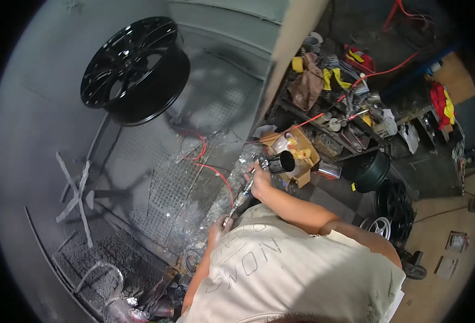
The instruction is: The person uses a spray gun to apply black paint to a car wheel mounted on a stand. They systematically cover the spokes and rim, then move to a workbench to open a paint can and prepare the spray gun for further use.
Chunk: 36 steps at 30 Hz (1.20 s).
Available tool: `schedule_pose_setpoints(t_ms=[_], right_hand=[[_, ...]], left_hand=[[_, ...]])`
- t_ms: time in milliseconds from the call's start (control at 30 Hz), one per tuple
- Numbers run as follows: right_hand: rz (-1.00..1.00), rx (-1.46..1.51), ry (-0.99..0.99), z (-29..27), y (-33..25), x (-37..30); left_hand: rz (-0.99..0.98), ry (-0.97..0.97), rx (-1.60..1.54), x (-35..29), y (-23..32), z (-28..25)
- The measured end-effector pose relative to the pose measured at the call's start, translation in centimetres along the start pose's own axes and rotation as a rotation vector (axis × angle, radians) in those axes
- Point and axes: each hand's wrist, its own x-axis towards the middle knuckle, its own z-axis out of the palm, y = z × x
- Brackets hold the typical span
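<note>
head | left fisheye, worn | faces down | left hand point(216, 229), right hand point(259, 181) fairly near

the right hand point(258, 182) hides part of the silver spray gun point(244, 195); the left hand's point(216, 229) grip is too small to make out. the lower edge cuts off the shirt point(302, 269). papers point(446, 267) on the wall point(426, 226) are too small to read.

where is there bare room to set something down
Two floor patches look mostly bare: the grating between the cross stand and red hose, and the tiles between the box, green wheel and right forearm. Crowded: the shelf, heaped with cloths and cups, and the lower left, around the foil.
</note>
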Motion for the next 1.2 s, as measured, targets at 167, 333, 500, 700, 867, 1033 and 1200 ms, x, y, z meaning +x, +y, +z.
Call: schedule_pose_setpoints(t_ms=[167,333,500,700,867,1033,1200], right_hand=[[0.001,0.162,0.078,-3.2,-5.1,0.7],[-0.148,0.268,0.183,-10.1,-12.8,8.8],[-0.457,0.265,0.185,-18.1,-28.0,13.4],[-0.657,0.178,0.329,-27.9,-46.6,16.2],[-0.662,-0.065,0.446,-37.3,-61.0,22.2],[-0.507,-0.295,0.469,-43.4,-70.9,28.5],[-0.252,-0.412,0.376,-44.8,-72.6,33.4]], left_hand=[[0.153,0.03,0.059,2.8,2.0,4.0],[0.222,-0.066,0.227,7.7,5.9,7.3],[0.054,-0.163,0.353,12.0,8.1,11.4],[-0.084,-0.261,0.37,14.0,11.2,13.6],[-0.192,-0.301,0.337,14.1,9.8,13.0],[-0.294,-0.313,0.345,13.0,7.2,12.4],[-0.356,-0.323,0.362,12.0,6.0,12.6]])
